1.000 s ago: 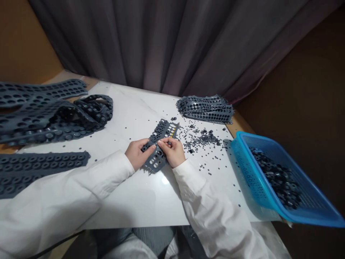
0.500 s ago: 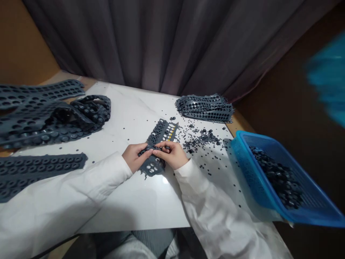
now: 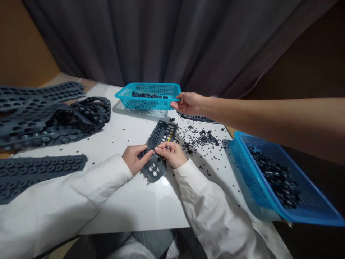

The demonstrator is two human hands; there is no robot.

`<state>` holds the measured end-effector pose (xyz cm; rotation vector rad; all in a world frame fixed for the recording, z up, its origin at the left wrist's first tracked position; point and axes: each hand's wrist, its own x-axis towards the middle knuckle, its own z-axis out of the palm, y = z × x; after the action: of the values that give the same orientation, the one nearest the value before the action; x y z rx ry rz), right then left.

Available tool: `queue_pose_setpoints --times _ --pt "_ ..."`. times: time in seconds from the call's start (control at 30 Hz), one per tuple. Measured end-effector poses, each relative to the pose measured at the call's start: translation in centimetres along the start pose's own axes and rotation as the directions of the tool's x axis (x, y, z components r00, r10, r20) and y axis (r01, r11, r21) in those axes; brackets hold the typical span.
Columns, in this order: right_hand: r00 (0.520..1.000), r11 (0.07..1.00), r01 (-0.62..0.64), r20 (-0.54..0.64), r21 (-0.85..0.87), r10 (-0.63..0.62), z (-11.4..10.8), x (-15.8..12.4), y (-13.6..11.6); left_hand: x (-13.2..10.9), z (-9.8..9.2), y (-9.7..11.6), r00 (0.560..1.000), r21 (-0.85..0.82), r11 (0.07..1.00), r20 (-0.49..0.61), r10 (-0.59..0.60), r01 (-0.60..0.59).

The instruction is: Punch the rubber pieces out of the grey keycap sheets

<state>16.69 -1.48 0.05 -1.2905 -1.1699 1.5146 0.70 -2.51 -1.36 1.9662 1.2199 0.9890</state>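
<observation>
A dark grey rubber strip point(image 3: 159, 144) full of round holes lies on the white table point(image 3: 134, 201) in front of me. My left hand point(image 3: 134, 158) grips its near part with fingers closed. My right hand point(image 3: 170, 154) pinches the strip beside it, thumb against my left thumb. Small grey punched-out rings point(image 3: 201, 138) lie scattered to the right of the strip.
Another person's bare arm reaches in from the right; their hand point(image 3: 187, 103) holds a blue basket point(image 3: 149, 95) at the table's far side. A second blue basket point(image 3: 272, 180) with grey rings sits at the right edge. Long perforated strips point(image 3: 51, 118) pile at the left.
Another person's arm has come in from the right and set a blue basket at the far side of the table, covering the folded strips there. My hands stay on the strip.
</observation>
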Motion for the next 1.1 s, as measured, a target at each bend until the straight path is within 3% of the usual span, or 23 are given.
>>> queue_pose_setpoints --times 0.27,0.43,0.5,0.57,0.67,0.77,0.9,1.0,1.1 --pt "0.989 0.996 0.065 -0.135 0.061 -0.057 0.5 0.4 0.4 0.2 0.1 0.5 0.996 0.126 0.989 -0.046 0.077 -0.071" --pt "0.985 0.997 0.082 -0.154 -0.002 -0.081 0.4 0.4 0.4 0.3 0.1 0.6 0.993 0.184 0.978 -0.046 0.107 -0.097" --pt "0.994 0.998 0.057 -0.088 -0.009 -0.057 -0.1 0.5 0.3 0.1 0.1 0.8 0.993 0.179 0.979 -0.055 0.107 -0.095" --pt "0.999 0.998 0.038 0.036 -0.041 -0.036 -0.8 0.4 0.0 -0.1 0.1 0.8 0.998 0.124 0.992 -0.051 0.047 -0.04" --pt "0.986 0.983 0.089 0.156 -0.163 -0.063 -1.5 0.2 -0.3 -0.1 0.1 0.6 0.988 -0.083 0.984 0.022 -0.153 0.155" --pt "0.978 0.944 0.18 0.152 -0.277 -0.142 -1.4 -0.1 0.1 0.1 0.1 0.2 0.95 -0.31 0.898 0.13 -0.285 0.312" --pt "0.961 0.864 0.275 0.098 -0.421 -0.258 -0.8 -0.7 0.4 0.1 0.0 -0.3 0.955 -0.356 0.887 0.144 -0.26 0.296" --pt "0.947 0.8 0.313 0.108 -0.512 -0.301 -1.5 -1.3 -1.9 -0.1 -0.2 -0.4 0.971 -0.259 0.938 0.127 -0.203 0.23" --pt "0.936 0.76 0.35 0.18 -0.547 -0.301 -2.9 -1.4 -6.1 -0.1 -0.3 -0.4 0.99 -0.143 0.982 0.089 -0.112 0.124"
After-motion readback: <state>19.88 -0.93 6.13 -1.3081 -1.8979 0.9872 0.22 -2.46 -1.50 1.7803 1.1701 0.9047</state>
